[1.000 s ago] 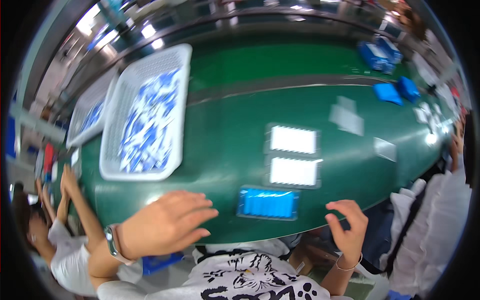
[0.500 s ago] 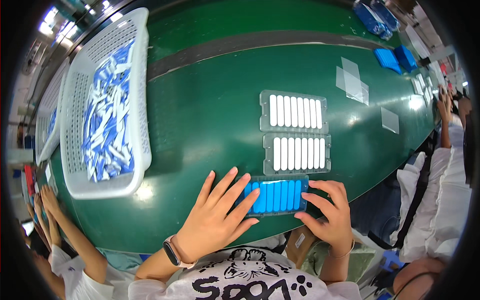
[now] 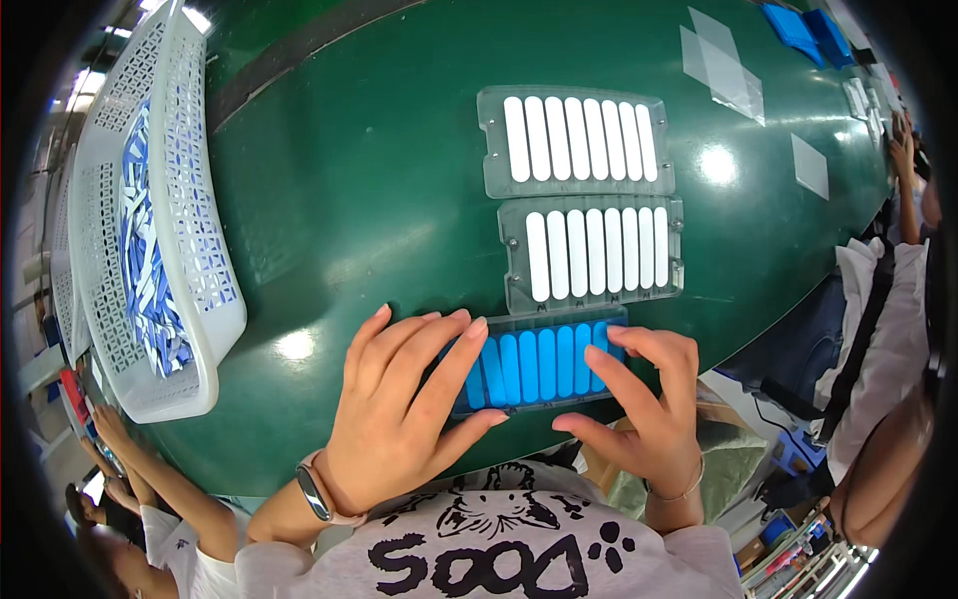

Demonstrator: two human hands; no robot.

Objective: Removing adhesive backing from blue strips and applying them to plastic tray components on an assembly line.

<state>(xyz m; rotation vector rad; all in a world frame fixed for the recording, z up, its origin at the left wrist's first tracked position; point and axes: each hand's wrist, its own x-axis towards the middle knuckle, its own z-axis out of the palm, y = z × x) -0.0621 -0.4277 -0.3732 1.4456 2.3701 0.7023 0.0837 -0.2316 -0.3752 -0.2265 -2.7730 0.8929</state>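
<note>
A clear plastic tray [image 3: 534,406] with a row of blue, round-ended strips [image 3: 539,364] lies near the table's front edge, between my hands. My left hand [image 3: 394,399] spans its left end, fingertips along the far edge and thumb at the near edge, covering that corner. At the right end, my right hand [image 3: 649,399] rests its index and middle fingertips on the tray and strips; its fingers are apart and the thumb is beside the near edge. Just beyond lie two similar trays, a nearer one [image 3: 515,262] and a farther one [image 3: 494,145], each holding white round-ended strips.
On the left stands a white perforated basket [image 3: 205,250] full of blue and white strips. Thin clear sheets [image 3: 720,65] and a single sheet [image 3: 810,167] lie on the green table [image 3: 369,200]. Blue pieces [image 3: 803,35] sit far right. Other people's arms [image 3: 165,479] are at both sides.
The view has shifted, bringing the trays closer and the basket farther left. My left fingers have drawn back off the blue strips to the tray's end; my right fingertips have moved inward onto them.
</note>
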